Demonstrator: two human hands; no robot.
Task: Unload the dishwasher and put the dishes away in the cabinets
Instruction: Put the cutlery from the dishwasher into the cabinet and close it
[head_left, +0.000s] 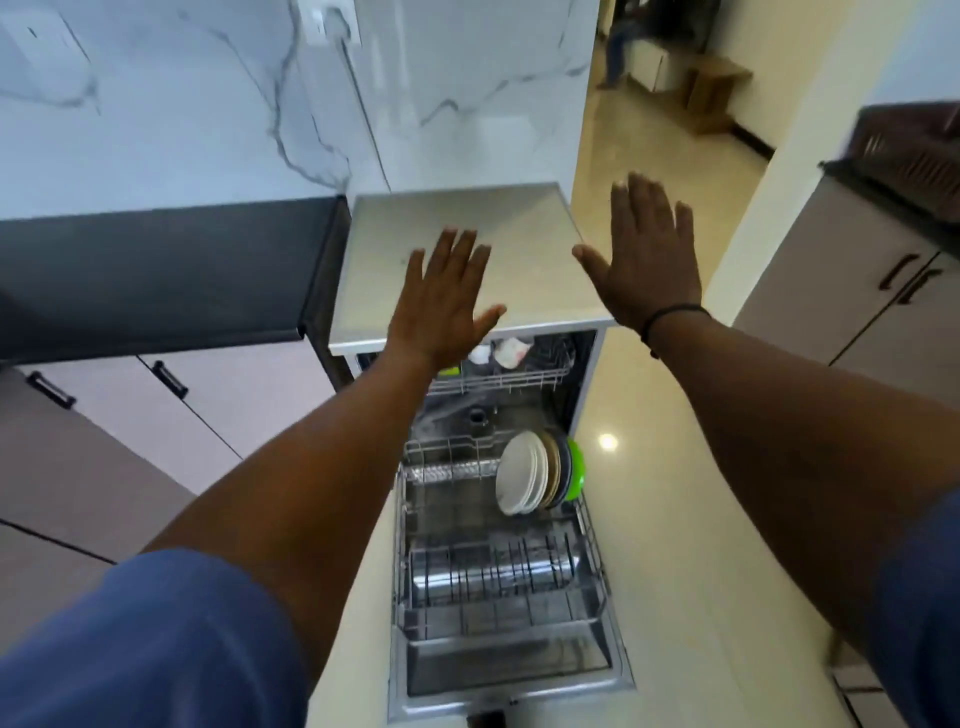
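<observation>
This is a home kitchen. An open dishwasher (498, 519) stands in the middle, its lower rack (498, 587) pulled out near the viewer and holding upright plates (524, 473). To the left runs a dark countertop (156, 270) over pale cabinet doors with dark handles (171, 379), backed by a white marble-veined wall (208, 104). On the right stand more cabinets (852, 291) of the same kind. Far right, a doorway opens onto a glossy cream floor (649, 171) and a further room.
</observation>
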